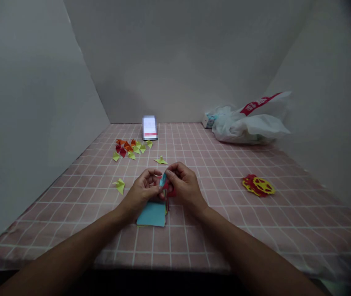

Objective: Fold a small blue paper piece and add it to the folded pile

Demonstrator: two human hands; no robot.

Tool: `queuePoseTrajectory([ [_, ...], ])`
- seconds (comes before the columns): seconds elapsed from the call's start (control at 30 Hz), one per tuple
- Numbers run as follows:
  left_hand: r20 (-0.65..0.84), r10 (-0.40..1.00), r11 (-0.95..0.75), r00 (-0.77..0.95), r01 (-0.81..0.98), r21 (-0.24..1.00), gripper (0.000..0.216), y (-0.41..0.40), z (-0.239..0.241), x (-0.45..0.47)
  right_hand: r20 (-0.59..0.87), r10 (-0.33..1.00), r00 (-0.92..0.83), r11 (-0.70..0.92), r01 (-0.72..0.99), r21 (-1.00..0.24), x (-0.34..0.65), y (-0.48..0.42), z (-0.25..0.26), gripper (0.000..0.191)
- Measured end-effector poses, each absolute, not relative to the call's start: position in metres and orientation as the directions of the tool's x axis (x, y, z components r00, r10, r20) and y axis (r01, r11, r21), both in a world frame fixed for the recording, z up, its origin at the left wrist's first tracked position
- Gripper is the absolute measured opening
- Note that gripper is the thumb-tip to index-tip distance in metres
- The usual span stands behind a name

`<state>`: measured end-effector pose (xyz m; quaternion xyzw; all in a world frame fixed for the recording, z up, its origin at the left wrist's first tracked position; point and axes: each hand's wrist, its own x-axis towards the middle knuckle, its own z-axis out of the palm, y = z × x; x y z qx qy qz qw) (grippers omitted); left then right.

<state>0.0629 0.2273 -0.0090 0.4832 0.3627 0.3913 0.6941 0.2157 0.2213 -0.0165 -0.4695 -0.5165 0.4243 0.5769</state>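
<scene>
My left hand (143,190) and my right hand (184,185) meet over the middle of the pink checked table (224,213). Both pinch a small blue paper piece (163,179) between their fingertips. Right under the hands lies a stack of coloured paper squares (152,214) with a blue sheet on top; red and yellow edges show at its right side. Folded yellow-green paper pieces lie close by, one to the left (120,185) and one behind the hands (161,160).
A pile of folded orange, red and yellow-green pieces (130,148) lies at the back left. A phone (149,128) stands against the back wall. A white plastic bag (249,123) sits at the back right. Red and yellow paper cut-outs (258,185) lie to the right.
</scene>
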Motion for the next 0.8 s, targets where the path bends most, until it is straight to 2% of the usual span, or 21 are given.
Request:
queuePoseTrajectory([
  [0.23, -0.086, 0.913, 0.191, 0.398, -0.232, 0.954, 0.044, 0.2292, -0.0122, 0.0619, 0.212, 0.974, 0.084, 0.212, 0.007, -0.977, 0.2149, 0.2219, -0.0166, 0.015],
  [0.4, -0.084, 0.896, 0.194, 0.435, -0.216, 0.957, 0.047, 0.2292, -0.0122, 0.0622, 0.17, 0.983, 0.074, 0.17, 0.006, -0.985, 0.2147, 0.2219, -0.0177, 0.016],
  [0.57, -0.103, 0.884, 0.189, 0.456, -0.147, 0.971, 0.039, 0.2277, -0.0105, 0.063, 0.209, 0.974, 0.091, 0.203, 0.073, -0.977, 0.2158, 0.2215, -0.0173, 0.014],
  [0.8, -0.084, 0.887, 0.165, 0.453, -0.141, 0.976, 0.038, 0.2283, -0.0123, 0.0631, 0.229, 0.969, 0.095, 0.225, 0.051, -0.973, 0.2152, 0.2214, -0.0177, 0.009],
])
